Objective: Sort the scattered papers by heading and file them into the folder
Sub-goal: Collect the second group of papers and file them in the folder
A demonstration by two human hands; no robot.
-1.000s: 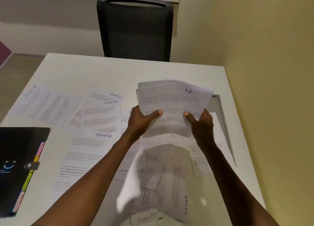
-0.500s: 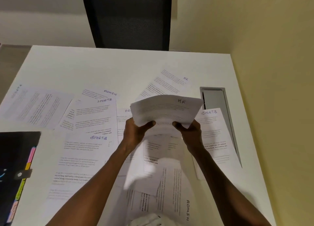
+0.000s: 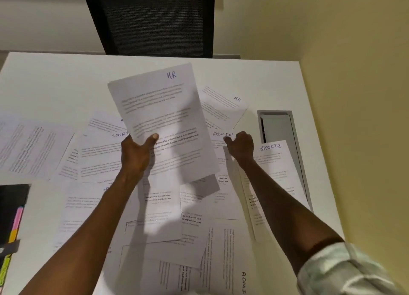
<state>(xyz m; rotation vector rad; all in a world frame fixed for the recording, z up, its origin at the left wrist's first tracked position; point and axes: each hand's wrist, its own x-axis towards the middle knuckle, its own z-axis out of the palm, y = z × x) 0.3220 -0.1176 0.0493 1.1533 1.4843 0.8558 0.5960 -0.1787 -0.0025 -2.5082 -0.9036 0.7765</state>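
My left hand [image 3: 137, 154] grips a stack of sheets headed HR [image 3: 163, 108] by its lower left edge and holds it tilted above the table. My right hand [image 3: 241, 145] has let go of the stack. It hovers with curled fingers over a sheet headed ADMIN [image 3: 222, 135] and holds nothing. Another HR sheet [image 3: 223, 105] lies flat beyond it. A SPORTS sheet [image 3: 274, 161] lies to the right, and more SPORTS and ADMIN sheets cover the middle of the table. The black folder [image 3: 11, 206] with coloured tabs sits at the left edge.
The white table [image 3: 66, 80] stands against a yellow wall on the right. A grey cable slot [image 3: 278, 126] is cut into the table near that wall. A black mesh chair [image 3: 152, 20] stands behind the far edge.
My right hand has released the HR stack and moved right, down toward the ADMIN sheet. My left hand alone has raised the stack more upright. The camera has tilted down.
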